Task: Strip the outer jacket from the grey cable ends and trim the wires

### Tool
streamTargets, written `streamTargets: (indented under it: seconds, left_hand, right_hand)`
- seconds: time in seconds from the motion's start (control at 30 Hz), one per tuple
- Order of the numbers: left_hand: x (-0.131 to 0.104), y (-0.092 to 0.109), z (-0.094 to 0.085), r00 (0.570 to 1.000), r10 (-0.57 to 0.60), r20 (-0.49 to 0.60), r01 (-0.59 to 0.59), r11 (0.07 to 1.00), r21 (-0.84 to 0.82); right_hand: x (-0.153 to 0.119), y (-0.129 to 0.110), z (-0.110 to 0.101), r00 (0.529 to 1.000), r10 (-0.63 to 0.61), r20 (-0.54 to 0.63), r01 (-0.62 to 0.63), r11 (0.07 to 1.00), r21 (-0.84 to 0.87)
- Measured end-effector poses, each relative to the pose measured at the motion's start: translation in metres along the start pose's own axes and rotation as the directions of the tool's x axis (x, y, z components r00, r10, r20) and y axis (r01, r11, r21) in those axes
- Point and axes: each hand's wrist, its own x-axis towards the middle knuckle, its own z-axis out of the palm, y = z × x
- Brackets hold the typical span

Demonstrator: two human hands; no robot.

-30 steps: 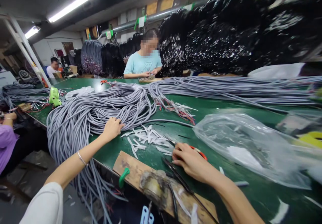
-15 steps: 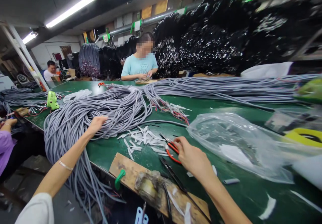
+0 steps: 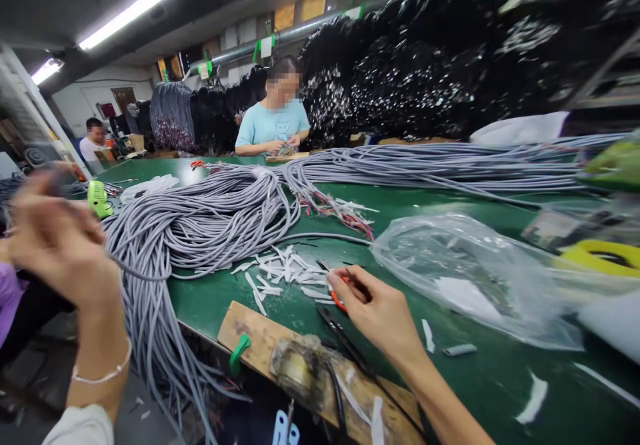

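At the near edge of the green table (image 3: 480, 392), the person's right hand (image 3: 373, 308) lies over a pair of red-handled cutters (image 3: 343, 290), fingers curled around the handles, so only a bit of red and the dark tips show past the thumb. The cutters rest on the table just beside a scatter of white insulation scraps (image 3: 280, 273). The left hand (image 3: 60, 245) is raised off the table at the left, blurred; its fingers appear drawn together around one grey cable (image 3: 145, 276) that runs from the hand back toward the big heap of grey cables (image 3: 210, 215), though the grip itself is too smeared to be sure. A thin bracelet (image 3: 103, 375) circles that wrist. Just below the right hand, a wooden board (image 3: 250, 328) with a green clamp (image 3: 239, 354) sits at the table edge. To the right lies a crumpled clear plastic bag (image 3: 460, 272). Farther back, a long bundle of grey cables (image 3: 450, 165) crosses the table, its coloured wire ends (image 3: 340, 210) fanned out. Across the table, a person in a light blue shirt (image 3: 273, 125) works with both hands.
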Motion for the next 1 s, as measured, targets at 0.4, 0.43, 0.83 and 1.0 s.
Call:
streamTargets:
  seconds: [0.4,0.43,0.83,1.0]
  left_hand:
    - [-0.157,0.022,0.102,0.254,0.172,0.952,0.036,0.982,-0.187]
    - [-0.156,0.022,0.104,0.238,0.169,0.957,0.054,0.981,-0.187]
    - [-0.184,0.005,0.106,0.283,0.007,0.959,0.372,0.921,-0.116]
    - [-0.184,0.006,0.106,0.326,-0.069,0.943,0.387,0.919,-0.067]
  right_hand:
    - [0.004,-0.006,-0.022,0.949,0.300,-0.094,-0.164,0.728,0.666]
    - [0.006,-0.007,-0.023,0.937,0.326,-0.128,-0.157,0.718,0.678]
    - [0.006,-0.013,-0.011,0.924,0.380,0.047,-0.326,0.714,0.620]
    - [0.004,-0.012,-0.010,0.950,0.299,-0.096,-0.250,0.905,0.345]
